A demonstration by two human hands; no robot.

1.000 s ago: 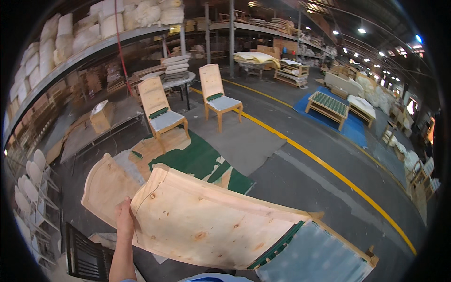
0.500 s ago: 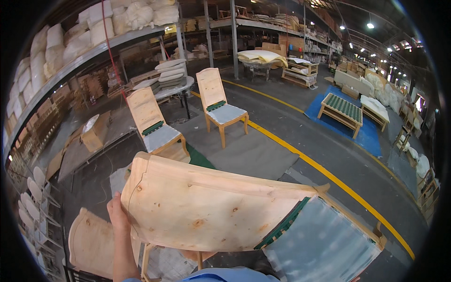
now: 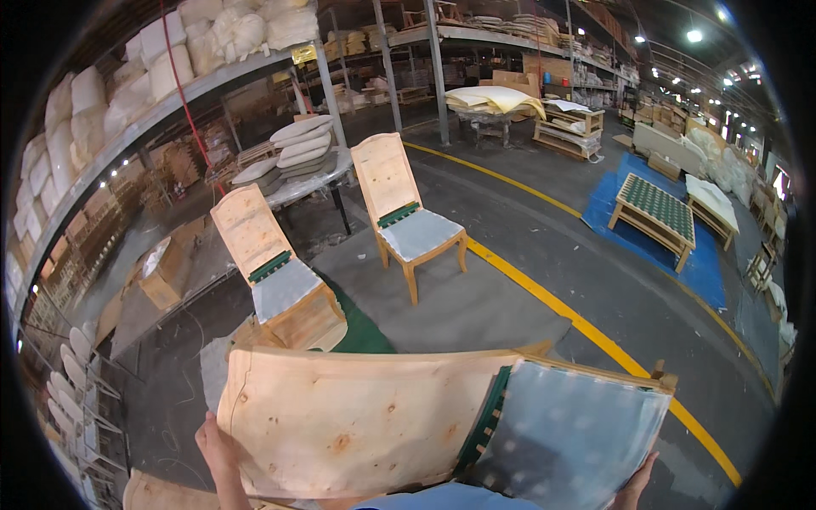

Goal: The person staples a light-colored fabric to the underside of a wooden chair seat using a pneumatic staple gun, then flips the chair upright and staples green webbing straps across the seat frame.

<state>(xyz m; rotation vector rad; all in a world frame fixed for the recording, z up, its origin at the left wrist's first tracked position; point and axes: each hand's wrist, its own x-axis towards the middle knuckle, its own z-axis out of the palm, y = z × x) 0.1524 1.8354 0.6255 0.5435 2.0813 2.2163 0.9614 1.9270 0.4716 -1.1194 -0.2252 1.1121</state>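
Across the bottom of the head view I hold a wooden chair (image 3: 340, 416) sideways in front of my body. Its bare, knotty backrest lies to the left; its seat, under a pale grey cloth (image 3: 561, 425), lies to the right. Between the two runs a strip of green webbing (image 3: 484, 421). My left hand (image 3: 219, 450) is closed round the outer edge of the backrest's top end. At the seat's right edge, my right hand (image 3: 636, 484) grips the frame, its fingers partly hidden. The chair's legs are mostly out of sight.
Two similar chairs, a nearer one (image 3: 272, 263) and a farther one (image 3: 408, 212), stand upright ahead. A grey mat (image 3: 476, 319) lies beyond my chair. Another wooden backrest (image 3: 161, 493) shows at lower left. Cushions are stacked on a table (image 3: 314, 183). A yellow line (image 3: 578, 319) crosses the floor.
The held chair has swung more level across my front, its backrest end dropping in the picture. My right hand has come into view at the seat edge. The standing chairs appear lower.
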